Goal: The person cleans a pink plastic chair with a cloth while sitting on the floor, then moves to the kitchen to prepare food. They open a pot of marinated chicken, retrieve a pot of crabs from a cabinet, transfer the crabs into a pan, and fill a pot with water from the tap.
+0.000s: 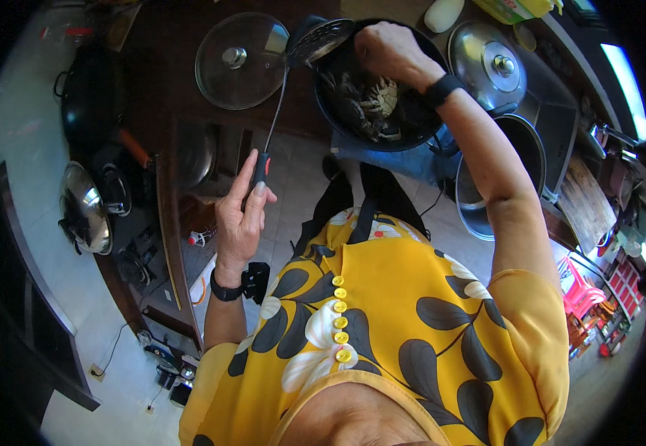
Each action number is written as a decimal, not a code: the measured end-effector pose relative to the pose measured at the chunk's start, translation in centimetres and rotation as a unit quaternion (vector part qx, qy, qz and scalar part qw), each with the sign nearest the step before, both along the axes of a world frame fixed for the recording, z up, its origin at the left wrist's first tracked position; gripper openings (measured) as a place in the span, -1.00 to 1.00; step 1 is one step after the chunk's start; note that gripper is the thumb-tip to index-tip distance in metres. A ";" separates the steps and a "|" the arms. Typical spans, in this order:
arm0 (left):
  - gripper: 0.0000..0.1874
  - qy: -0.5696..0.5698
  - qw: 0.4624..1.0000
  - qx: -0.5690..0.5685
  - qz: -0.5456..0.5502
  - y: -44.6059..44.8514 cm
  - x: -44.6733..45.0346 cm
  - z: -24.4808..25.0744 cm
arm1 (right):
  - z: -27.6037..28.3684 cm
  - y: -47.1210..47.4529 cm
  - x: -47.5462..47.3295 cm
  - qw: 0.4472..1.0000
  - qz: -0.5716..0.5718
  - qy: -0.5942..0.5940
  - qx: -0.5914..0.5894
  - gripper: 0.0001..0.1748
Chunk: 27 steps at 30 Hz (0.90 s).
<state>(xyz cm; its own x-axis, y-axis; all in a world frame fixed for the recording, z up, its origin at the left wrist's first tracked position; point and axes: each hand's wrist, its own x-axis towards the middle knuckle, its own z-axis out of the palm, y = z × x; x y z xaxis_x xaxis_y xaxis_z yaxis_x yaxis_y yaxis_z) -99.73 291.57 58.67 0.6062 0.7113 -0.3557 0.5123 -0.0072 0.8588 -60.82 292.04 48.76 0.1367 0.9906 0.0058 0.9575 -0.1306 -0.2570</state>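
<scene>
My left hand (243, 209) holds the black handle of a metal skimmer (323, 42), whose perforated bowl hangs at the left rim of a dark wok-like pan (350, 134). Inside the pan lie crabs; a pale-bellied one (384, 97) faces up, with darker legs and claws beside it. My right hand (387, 49) is over the upper part of the pan, its fingers bent downward; whether they grip anything is hidden. A glass lid with a metal knob (239, 83) lies on the dark surface left of the skimmer.
Right of the pan are a domed metal lid (479, 72) and a deep metal pot (470, 217). A wooden board (587, 203) leans farther right. A white bottle (444, 15) is near the top edge. A dark wok (91, 106) and a shiny lid (86, 206) are at the left.
</scene>
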 end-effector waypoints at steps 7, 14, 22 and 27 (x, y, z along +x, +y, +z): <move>-0.49 0.011 0.999 -0.026 -0.033 0.6 -0.3 -0.5 | 5.6 -6.1 -0.3 0.980 -0.097 0.060 0.163 -0.91; -0.50 0.061 0.992 0.052 -0.099 2.8 2.5 1.0 | 4.4 -15.7 -9.7 0.951 -0.109 0.276 0.091 -0.95; -0.51 0.188 0.966 0.095 -0.152 4.7 7.5 3.2 | 1.0 -18.5 -10.4 0.937 -0.100 0.325 0.074 -0.81; -0.51 0.253 0.950 0.091 -0.160 4.6 9.5 3.5 | -0.3 -18.6 -9.5 0.924 -0.101 0.347 0.127 -0.83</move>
